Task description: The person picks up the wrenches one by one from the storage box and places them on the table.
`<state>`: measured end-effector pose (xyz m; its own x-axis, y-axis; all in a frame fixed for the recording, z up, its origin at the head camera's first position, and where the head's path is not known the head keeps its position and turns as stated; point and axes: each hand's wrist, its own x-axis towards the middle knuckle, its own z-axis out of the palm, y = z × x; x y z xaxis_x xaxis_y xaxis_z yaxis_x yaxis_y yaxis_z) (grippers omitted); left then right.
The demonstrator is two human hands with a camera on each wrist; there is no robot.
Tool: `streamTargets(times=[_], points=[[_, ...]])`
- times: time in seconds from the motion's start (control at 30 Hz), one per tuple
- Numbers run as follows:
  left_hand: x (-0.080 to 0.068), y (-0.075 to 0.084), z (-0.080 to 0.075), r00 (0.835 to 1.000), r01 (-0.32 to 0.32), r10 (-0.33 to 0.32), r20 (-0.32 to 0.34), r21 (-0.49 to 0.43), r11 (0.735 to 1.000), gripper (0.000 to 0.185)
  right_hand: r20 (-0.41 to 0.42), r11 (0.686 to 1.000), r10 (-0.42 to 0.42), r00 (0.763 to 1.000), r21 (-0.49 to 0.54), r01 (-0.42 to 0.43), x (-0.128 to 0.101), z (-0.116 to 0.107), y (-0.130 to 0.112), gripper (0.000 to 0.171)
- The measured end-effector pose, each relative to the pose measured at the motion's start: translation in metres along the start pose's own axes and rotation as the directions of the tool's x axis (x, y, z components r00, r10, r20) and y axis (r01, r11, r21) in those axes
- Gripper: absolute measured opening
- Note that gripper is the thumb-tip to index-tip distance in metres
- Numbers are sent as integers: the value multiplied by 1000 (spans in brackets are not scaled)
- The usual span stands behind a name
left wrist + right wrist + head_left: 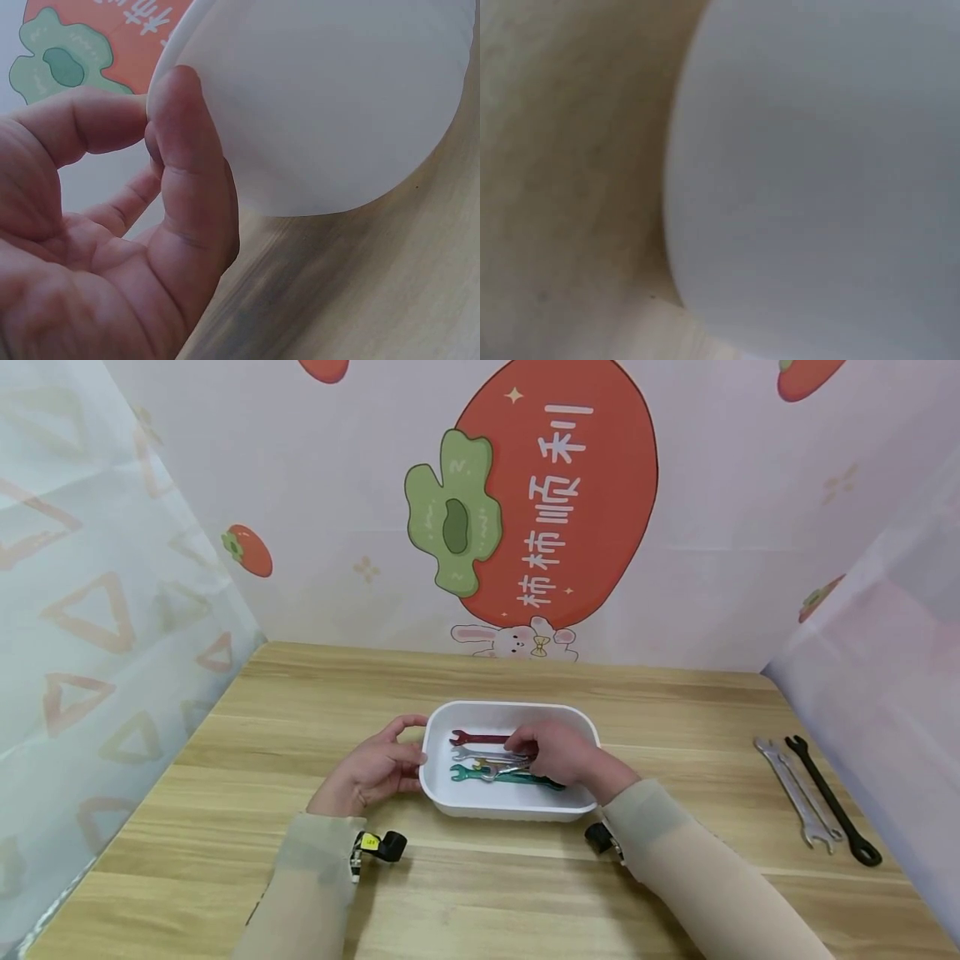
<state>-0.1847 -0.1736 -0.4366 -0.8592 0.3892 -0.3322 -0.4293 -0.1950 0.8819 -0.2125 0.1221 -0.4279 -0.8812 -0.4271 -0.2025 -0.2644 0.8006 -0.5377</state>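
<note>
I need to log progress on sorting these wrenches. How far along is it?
Several wrenches, red, silver and green among them, already lie in the white tray. The left hand holds the tray's edge while the right hand reaches among the wrenches inside. Left on the table: a silver pair and a black wrench.

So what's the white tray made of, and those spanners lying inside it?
The white tray looks like thin matte plastic: smooth, rounded corners, no shine. The spanners look like metal, some bare silvery, one red and one green, probably painted or coated. The table shows wood grain, though it could be laminate.
</note>
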Motion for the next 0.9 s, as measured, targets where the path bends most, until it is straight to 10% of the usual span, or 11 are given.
streamTargets(times=[0.9], points=[[2, -1, -1, 1000, -7, 7, -12, 12, 1000, 65, -39, 987, -61, 997, -152, 55, 0, 1, 1, 41]])
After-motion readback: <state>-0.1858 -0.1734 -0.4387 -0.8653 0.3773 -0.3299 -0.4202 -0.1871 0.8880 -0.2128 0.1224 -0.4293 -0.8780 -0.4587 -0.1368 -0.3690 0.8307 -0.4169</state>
